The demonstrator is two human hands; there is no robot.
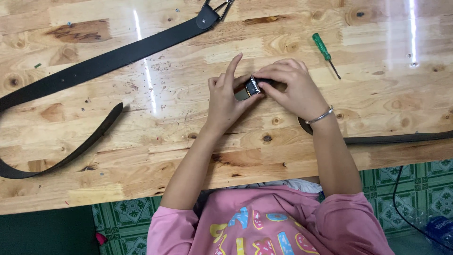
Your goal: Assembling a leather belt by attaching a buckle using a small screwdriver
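Both hands meet over the middle of the wooden table (141, 156). My left hand (225, 97) grips a small metal belt buckle (250, 88) from the left, its index finger raised. My right hand (290, 87) covers the end of a dark belt (391, 139) at the buckle and pinches it there; a thin bracelet sits on that wrist. The belt runs out from under the right wrist toward the table's right edge. How the belt end meets the buckle is hidden by the fingers.
A second black belt (94, 63) with a buckle (218, 7) at its top end loops across the left half of the table. A green-handled screwdriver (324, 51) lies beyond my right hand. Small screws and debris dot the wood. A cable (401, 208) hangs over green floor tiles.
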